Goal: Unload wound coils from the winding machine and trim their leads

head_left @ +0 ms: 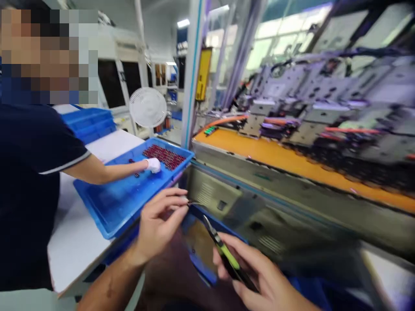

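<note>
The head view shows slim hand pliers with lime-green and black grips and a narrow metal nose (pixel 229 255) in the right hand (pixel 259 270), held clear of the white-topped desk (pixel 73 242), out beyond its right-hand edge and, in the picture, in front of a blue-rimmed bin (pixel 238 236). The right fingers and thumb are wrapped around the grips; whether the nose is fully closed is too blurred to tell. The pliers' long axis runs diagonally, from the grip ends at lower right to the nose at upper left, which points toward the left hand (pixel 162 224) without touching it. They should handle as light, stiff and sturdy, the grips likely giving better purchase than the smooth metal, so the rear half is the place to hold. The left hand, just beside the near right edge of the shallow blue plastic tray (pixel 94 214), has thumb and fingertips pinched together on a small, thin, wire-like piece (pixel 197 203). Its free end sticks out rightward, roughly level; it is probably very light, easily bent and easily dropped, so a fingertip pinch near one end suits it.
</note>
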Tool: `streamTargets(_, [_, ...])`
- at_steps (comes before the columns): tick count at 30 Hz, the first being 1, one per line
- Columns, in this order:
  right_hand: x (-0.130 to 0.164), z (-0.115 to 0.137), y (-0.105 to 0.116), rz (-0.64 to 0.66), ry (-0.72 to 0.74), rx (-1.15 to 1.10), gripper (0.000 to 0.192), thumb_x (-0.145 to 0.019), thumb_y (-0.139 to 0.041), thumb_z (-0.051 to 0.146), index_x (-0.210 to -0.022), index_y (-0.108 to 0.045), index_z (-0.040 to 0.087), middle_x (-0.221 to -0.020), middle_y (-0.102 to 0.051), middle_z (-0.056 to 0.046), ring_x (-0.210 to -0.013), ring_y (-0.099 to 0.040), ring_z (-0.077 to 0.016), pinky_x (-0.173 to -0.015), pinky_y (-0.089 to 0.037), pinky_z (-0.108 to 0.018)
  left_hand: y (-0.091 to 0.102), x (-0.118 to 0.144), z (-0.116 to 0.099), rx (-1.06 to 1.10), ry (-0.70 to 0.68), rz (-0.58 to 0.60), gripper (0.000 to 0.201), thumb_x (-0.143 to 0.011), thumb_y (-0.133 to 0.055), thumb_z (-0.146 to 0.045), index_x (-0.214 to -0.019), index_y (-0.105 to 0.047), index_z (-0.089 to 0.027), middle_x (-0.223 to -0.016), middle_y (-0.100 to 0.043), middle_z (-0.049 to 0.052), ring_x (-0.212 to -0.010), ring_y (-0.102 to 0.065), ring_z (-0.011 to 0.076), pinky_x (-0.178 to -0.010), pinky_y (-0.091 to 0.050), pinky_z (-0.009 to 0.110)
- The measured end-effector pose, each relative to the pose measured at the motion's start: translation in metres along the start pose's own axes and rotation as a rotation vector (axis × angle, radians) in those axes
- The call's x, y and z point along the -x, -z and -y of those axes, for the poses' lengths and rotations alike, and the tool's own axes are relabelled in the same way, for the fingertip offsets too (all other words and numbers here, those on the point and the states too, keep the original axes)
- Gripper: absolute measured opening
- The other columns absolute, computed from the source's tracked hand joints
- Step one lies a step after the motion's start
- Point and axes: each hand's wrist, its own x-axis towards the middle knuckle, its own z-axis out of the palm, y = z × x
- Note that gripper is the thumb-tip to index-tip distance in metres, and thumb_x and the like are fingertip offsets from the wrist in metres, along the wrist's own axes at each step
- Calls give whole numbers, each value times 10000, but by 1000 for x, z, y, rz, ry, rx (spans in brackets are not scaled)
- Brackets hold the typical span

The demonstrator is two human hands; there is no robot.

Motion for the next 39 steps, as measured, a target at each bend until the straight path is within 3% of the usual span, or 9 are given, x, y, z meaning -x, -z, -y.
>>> streamTargets(4, [-10,11,6,73,225,57,647,-831,-609,128,-1439,-402,209,-1159,-648,-118,-1027,-664,-172,-974,-529,-360,0,-2,7,-44,-21,5,233,-825,-696,-53,-974,-752,-224,-1122,-707,71,-1015,-685,174,-794,-579,251])
streamTargets(7, [-14,11,10,67,292,67,699,-794,-574,48,-1447,-388,211,-1212,-637,-115,-1115,-642,-182,-1006,-511,-360,-1,-2,12,-55,-26,25,252,-819,-697,-36,-984,-750,-218,-1129,-707,69,-1015,-690,178,-775,-591,250])
streamTargets(20, [-21,16,10,77,173,-36,622,-795,-599,130,-1398,-446,148,-1186,-632,-129,-1086,-646,-188,-983,-531,-355,-9,0,9,-181,-72,76,289,-798,-708,-8,-981,-746,-228,-1091,-725,44,-1024,-696,165,-799,-594,248])
streamTargets(28, [-22,12,11,84,190,-102,604,-800,-576,83,-1383,-460,196,-1025,-599,-69,-837,-607,-125,-797,-545,-309,-13,-1,11,-187,-88,90,301,-794,-707,3,-977,-745,-232,-1079,-733,40,-1028,-695,165,-796,-596,254])
streamTargets(39, [-23,21,8,73,183,-69,532,-804,-566,118,-1329,-495,175,-941,-592,-49,-756,-578,-106,-726,-510,-282,-10,3,12,-189,-69,88,261,-803,-719,-46,-979,-752,-237,-1084,-738,50,-1003,-707,179,-776,-618,279])
